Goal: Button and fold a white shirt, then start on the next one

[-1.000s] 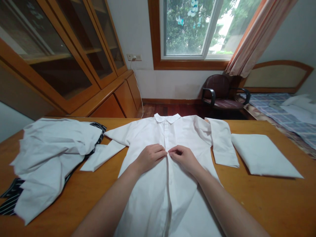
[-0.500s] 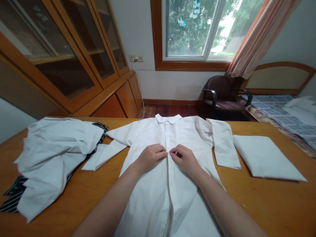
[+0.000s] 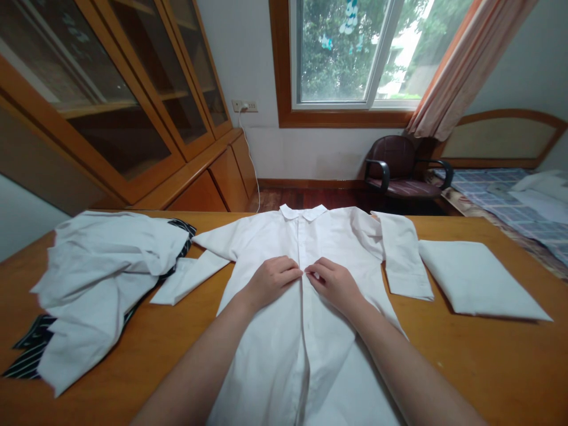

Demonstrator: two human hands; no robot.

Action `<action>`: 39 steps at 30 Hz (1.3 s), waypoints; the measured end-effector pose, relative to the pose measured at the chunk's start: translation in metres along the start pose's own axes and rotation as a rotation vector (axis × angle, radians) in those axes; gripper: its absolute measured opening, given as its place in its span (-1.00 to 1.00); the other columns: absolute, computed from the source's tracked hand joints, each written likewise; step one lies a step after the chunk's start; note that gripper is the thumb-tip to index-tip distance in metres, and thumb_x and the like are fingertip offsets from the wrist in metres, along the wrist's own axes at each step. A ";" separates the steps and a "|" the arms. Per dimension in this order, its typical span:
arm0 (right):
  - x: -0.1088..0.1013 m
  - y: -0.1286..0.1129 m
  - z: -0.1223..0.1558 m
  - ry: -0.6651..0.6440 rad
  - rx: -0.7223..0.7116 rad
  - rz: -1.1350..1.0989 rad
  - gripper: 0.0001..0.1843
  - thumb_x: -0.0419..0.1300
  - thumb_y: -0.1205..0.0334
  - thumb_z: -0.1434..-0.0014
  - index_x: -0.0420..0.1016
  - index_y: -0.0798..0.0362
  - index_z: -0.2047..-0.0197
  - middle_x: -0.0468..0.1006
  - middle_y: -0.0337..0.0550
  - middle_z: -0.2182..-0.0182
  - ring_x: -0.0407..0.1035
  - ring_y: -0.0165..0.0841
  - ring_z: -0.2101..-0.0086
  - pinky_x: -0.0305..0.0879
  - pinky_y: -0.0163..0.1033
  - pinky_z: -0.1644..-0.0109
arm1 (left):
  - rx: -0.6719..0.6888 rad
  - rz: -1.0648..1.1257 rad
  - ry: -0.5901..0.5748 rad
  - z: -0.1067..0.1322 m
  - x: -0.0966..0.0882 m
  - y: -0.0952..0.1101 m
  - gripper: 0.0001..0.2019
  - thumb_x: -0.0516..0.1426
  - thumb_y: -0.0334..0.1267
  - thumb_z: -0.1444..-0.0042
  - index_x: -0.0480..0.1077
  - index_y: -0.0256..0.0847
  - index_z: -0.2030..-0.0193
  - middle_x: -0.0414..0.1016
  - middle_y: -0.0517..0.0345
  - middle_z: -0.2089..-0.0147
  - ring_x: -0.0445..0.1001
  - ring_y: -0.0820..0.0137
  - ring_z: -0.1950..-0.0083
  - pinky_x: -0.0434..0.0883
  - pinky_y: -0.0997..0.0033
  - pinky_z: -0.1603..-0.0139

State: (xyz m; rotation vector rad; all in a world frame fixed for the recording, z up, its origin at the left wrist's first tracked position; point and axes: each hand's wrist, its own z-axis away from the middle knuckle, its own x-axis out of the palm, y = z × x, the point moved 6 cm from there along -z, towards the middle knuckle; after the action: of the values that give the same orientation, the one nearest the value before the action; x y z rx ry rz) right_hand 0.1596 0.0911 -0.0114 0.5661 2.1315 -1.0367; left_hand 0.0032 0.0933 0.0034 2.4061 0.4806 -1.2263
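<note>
A white collared shirt (image 3: 261,242) lies front up on the wooden table (image 3: 186,343), its collar at the far edge and its sleeves out to both sides. My left hand (image 3: 277,281) pinches the front placket at mid-chest. Facing it, my right hand (image 3: 332,283) pinches the other side of the same spot, fingertips almost touching. The fingers hide any button there. Below my hands the shirt front hangs apart in a narrow gap along the placket.
On the left lies a crumpled white garment (image 3: 106,266) with a black-and-white striped tie (image 3: 26,358) under it. A folded white cloth (image 3: 483,278) rests to the right. Beyond the table stand a glass-doored cabinet (image 3: 177,133), a chair (image 3: 399,165) and a bed (image 3: 510,195).
Both hands keep their pinch on the placket, with only slight finger movement. The view has shifted very slightly; the clothes lie as before.
</note>
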 end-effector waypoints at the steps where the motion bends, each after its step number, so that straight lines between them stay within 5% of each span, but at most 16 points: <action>1: 0.000 -0.001 0.000 -0.004 -0.013 0.021 -0.85 0.16 0.28 -0.31 0.58 -0.03 0.17 0.57 -0.15 0.30 0.44 -0.38 0.38 0.28 -0.31 0.28 | -0.001 -0.001 0.000 0.000 0.000 0.000 -0.85 0.07 -0.35 -0.33 0.49 -0.20 0.18 0.53 0.09 0.26 0.44 0.39 0.25 0.39 0.40 0.23; 16: 0.000 -0.004 0.000 0.005 -0.120 0.154 -0.85 0.15 0.27 -0.35 0.57 -0.04 0.15 0.59 -0.18 0.31 0.45 -0.38 0.34 0.23 -0.31 0.28 | -0.026 0.037 0.016 -0.001 -0.002 0.000 -0.86 0.09 -0.35 -0.32 0.49 -0.19 0.20 0.53 0.11 0.27 0.45 0.39 0.25 0.38 0.41 0.23; 39: 0.002 0.005 -0.002 0.016 0.048 -0.052 -0.87 0.18 0.26 -0.30 0.57 -0.01 0.23 0.54 -0.19 0.34 0.39 -0.41 0.41 0.27 -0.31 0.27 | -0.048 0.066 0.008 0.001 0.000 -0.002 -0.87 0.08 -0.35 -0.32 0.47 -0.20 0.17 0.52 0.10 0.25 0.46 0.39 0.22 0.41 0.40 0.18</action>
State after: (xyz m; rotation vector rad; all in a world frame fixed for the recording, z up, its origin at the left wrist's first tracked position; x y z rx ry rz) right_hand 0.1612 0.0956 -0.0148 0.5466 2.1500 -1.1181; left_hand 0.0019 0.0948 0.0026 2.3681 0.4242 -1.1643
